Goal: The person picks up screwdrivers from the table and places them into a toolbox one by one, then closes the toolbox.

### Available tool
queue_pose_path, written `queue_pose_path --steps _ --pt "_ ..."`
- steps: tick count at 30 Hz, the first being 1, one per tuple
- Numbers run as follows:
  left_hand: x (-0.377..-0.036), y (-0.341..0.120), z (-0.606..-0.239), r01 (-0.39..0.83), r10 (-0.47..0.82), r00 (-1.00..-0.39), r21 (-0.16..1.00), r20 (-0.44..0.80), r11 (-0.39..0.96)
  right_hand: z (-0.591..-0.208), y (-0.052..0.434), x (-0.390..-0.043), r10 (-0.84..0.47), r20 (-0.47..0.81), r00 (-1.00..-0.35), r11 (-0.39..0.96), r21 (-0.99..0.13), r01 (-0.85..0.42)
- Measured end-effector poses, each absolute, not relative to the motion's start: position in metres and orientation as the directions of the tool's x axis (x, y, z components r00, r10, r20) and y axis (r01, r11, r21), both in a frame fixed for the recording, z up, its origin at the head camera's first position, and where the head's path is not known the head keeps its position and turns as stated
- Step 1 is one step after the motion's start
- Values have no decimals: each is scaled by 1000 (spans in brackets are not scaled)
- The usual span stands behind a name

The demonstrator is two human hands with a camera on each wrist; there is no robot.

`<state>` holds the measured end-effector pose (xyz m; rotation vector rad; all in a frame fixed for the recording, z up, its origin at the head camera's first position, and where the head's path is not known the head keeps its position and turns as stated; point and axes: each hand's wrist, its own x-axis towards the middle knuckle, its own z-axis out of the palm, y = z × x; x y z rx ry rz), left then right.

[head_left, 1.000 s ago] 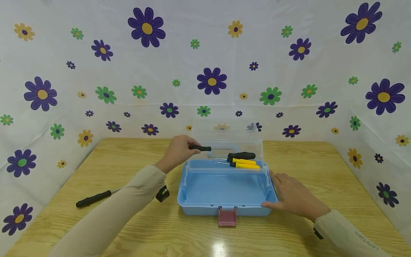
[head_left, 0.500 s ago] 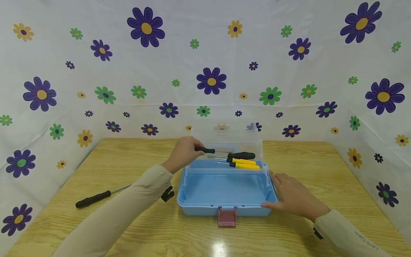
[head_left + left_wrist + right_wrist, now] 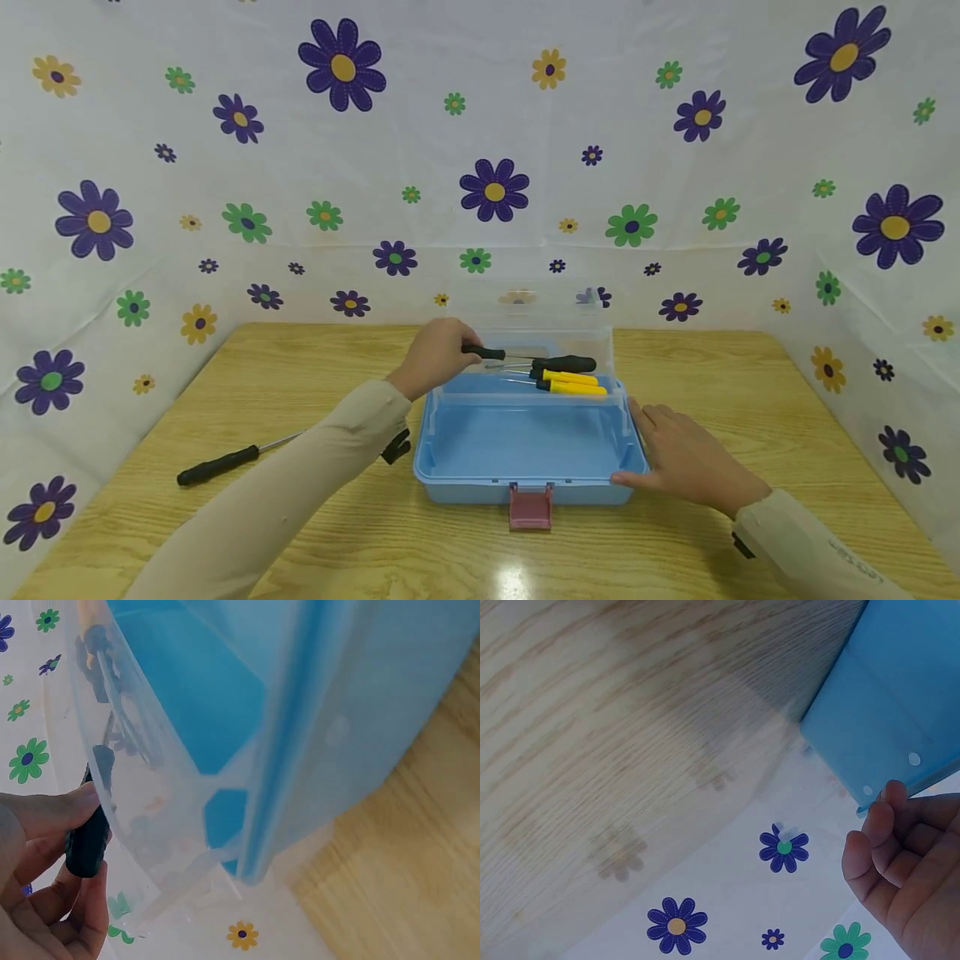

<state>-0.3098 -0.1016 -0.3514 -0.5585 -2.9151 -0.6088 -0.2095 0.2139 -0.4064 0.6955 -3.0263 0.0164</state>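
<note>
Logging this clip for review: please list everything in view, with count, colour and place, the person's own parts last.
Toolbox: 1, blue, clear lid open, table centre.
Latch: 1, pink, toolbox front.
Tray: 1, clear, at the toolbox's rear.
Screwdrivers in tray: 3 handles seen, one black, two yellow.
Held screwdriver: 1, black handle, over the tray.
Loose screwdriver: 1, black handle, table left.
Table: 1, light wood.
Backdrop: white, flower print, behind and at both sides.
Left hand: grips the held screwdriver.
Right hand: fingers flat against the toolbox's right side.
</note>
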Motion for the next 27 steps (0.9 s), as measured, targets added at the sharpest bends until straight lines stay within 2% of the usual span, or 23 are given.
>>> queue_pose_path --steps 7,12,22,27 --pt "-312 -102 -351 445 412 -888 155 204 882 -406 214 -209 -433 31 -901 901 -15 -434" --pt "-311 -100 -348 446 428 -886 73 179 892 -406 214 -209 -436 35 -899 900 -9 -436" --pt "-315 -93 -346 459 459 -886 -14 67 888 -406 214 -209 -430 29 -902 902 -12 -431" --pt "-316 -93 -344 461 461 -886 -11 44 887 -406 214 -209 -439 38 -898 898 -6 -440"
